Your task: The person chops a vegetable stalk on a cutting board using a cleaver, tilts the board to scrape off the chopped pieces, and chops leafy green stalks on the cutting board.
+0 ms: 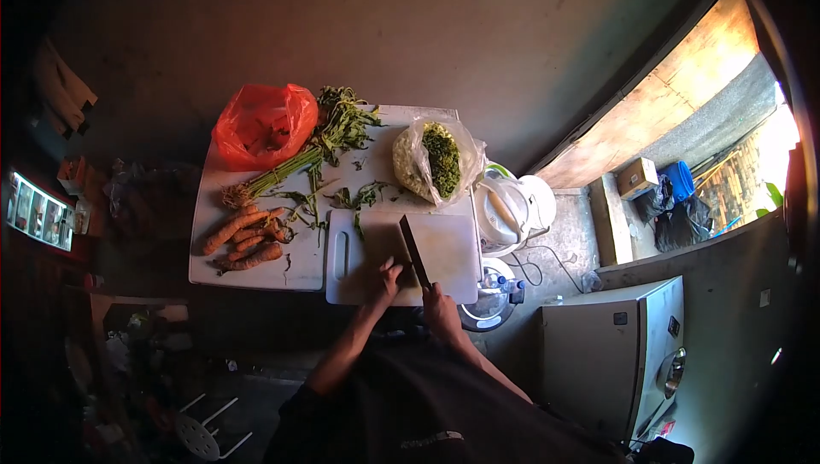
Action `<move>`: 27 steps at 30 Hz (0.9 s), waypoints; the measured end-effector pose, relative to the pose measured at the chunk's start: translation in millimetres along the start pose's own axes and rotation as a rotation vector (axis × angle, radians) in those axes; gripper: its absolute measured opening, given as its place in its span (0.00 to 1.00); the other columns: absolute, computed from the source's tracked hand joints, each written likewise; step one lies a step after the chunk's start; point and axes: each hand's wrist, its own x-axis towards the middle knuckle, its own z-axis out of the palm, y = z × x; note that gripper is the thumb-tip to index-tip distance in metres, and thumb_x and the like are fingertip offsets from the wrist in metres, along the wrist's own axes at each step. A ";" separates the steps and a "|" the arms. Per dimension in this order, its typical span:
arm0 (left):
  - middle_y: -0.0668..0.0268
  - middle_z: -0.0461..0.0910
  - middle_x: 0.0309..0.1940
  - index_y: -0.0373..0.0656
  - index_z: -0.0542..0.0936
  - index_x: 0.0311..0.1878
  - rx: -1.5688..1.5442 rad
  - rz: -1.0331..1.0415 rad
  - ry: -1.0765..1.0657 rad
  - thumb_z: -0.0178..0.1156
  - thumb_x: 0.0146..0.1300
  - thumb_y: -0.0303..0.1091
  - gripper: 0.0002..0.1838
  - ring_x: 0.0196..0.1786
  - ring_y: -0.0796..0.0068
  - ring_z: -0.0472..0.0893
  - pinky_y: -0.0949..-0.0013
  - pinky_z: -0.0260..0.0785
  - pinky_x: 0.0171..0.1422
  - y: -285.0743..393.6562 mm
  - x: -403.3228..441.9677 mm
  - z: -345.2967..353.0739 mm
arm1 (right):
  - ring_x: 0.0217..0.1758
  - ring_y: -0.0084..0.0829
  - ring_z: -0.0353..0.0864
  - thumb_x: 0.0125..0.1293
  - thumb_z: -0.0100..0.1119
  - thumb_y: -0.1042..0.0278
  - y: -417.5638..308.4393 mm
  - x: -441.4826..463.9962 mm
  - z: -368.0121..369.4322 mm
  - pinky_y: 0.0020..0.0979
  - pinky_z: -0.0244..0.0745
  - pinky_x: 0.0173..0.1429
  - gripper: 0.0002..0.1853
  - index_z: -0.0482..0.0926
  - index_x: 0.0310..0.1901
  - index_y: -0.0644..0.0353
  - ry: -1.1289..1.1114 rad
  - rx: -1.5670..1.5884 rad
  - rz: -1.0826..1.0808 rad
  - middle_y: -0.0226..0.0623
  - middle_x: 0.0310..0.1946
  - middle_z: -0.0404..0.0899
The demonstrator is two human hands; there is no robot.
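My right hand (439, 306) is wrapped around the handle of a knife (413, 246), whose broad dark blade points away from me over the white cutting board (457, 246). Left of the blade, my left hand (390, 278) hovers over or rests on the board, its fingers partly bent and apart, with nothing visible in them. Beyond the board stands a clear plastic bag (468, 156) of chopped greens (441, 161) and pale cut pieces. Several carrots (243, 236) lie at the table's left, below a bunch of leafy greens (295, 161). Loose leaves (363, 196) are scattered behind the board.
A red plastic bag (265, 126) sits at the back left of the white table (205, 259). White appliances (512, 208) stand close by its right edge, with a cable on the floor. A fridge (598, 353) is at lower right, a stool (198, 438) at lower left.
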 end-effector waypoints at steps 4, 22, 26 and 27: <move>0.48 0.80 0.53 0.42 0.83 0.45 0.031 -0.099 -0.138 0.63 0.57 0.29 0.12 0.58 0.44 0.78 0.54 0.72 0.66 31.5 20.0 -33.7 | 0.34 0.69 0.78 0.77 0.47 0.59 -12.5 21.0 -6.5 0.63 0.71 0.35 0.14 0.69 0.42 0.65 -0.020 -0.004 0.020 0.66 0.25 0.78; 0.53 0.76 0.40 0.45 0.85 0.43 -0.094 -0.061 -0.118 0.65 0.57 0.32 0.10 0.46 0.48 0.76 0.53 0.73 0.52 29.6 29.5 -44.4 | 0.34 0.70 0.78 0.76 0.48 0.58 -24.9 15.7 -15.7 0.63 0.72 0.36 0.16 0.69 0.41 0.66 -0.027 0.032 0.012 0.66 0.25 0.78; 0.55 0.77 0.42 0.46 0.85 0.44 -0.020 -0.028 -0.157 0.66 0.58 0.33 0.11 0.47 0.49 0.76 0.51 0.72 0.53 19.4 22.2 -38.9 | 0.33 0.69 0.78 0.76 0.49 0.58 -15.2 7.1 -0.2 0.62 0.70 0.35 0.16 0.69 0.40 0.66 -0.018 0.040 0.082 0.66 0.24 0.77; 0.56 0.77 0.42 0.46 0.85 0.44 0.069 0.022 -0.093 0.65 0.59 0.34 0.11 0.47 0.50 0.76 0.49 0.72 0.53 20.4 20.5 -39.9 | 0.33 0.69 0.78 0.76 0.49 0.58 -14.9 10.5 3.5 0.62 0.70 0.35 0.16 0.69 0.40 0.66 -0.016 0.041 0.087 0.66 0.24 0.77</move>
